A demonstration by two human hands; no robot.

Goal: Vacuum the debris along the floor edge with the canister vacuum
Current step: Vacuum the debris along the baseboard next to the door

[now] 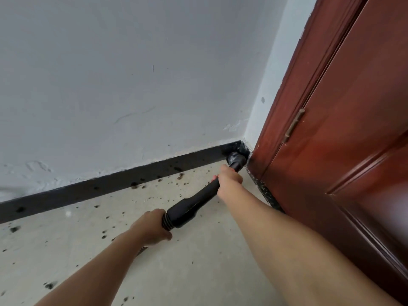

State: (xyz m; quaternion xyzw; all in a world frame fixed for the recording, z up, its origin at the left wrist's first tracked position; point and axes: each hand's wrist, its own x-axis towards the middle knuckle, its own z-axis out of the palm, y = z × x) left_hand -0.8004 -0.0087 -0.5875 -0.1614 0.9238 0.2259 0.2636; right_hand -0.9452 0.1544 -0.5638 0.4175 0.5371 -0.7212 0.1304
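A black vacuum wand slants from lower left up to the room corner. Its round brush nozzle presses into the corner where the black baseboard meets the door frame. My right hand grips the thin front part of the wand just behind the nozzle. My left hand is closed around the ribbed hose where it joins the wand's thick end. Dark debris crumbs lie scattered on the pale floor along the baseboard. The canister itself is out of view.
A red-brown wooden door and its frame stand close on the right, with a speckled threshold strip at the bottom. A white wall rises behind the baseboard. More crumbs dot the floor to the left.
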